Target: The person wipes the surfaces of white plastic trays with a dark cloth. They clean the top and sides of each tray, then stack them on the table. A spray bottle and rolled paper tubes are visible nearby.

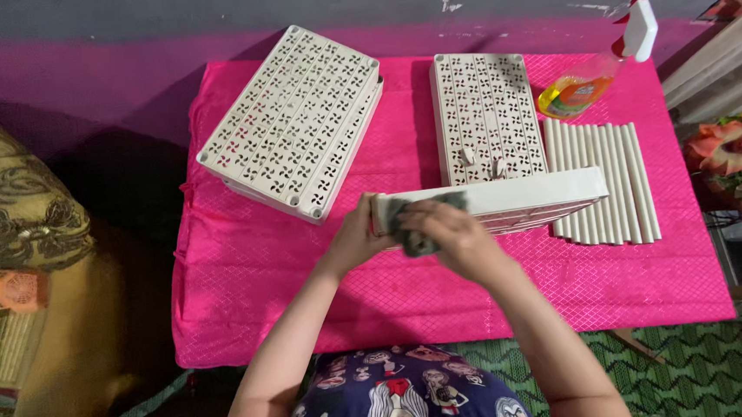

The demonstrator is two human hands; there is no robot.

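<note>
Bright pink quilted cloth point(307, 283) is spread over the counter, whose own surface is hidden beneath it. At the centre of the frame a white perforated shelf panel point(518, 198) is held on edge; its near end is gripped by the left hand point(355, 236), while a crumpled grey rag point(416, 231) is pressed against it by the clenched right hand point(456, 237). Most of the rag is covered by fingers. Two more perforated panels point(291, 123) lie in the upper middle, and white tubes point(613, 178), partly hidden behind the held panel, lie at right. A spray bottle point(588, 80) is seen at upper right, its nozzle nearly cut off.
</note>
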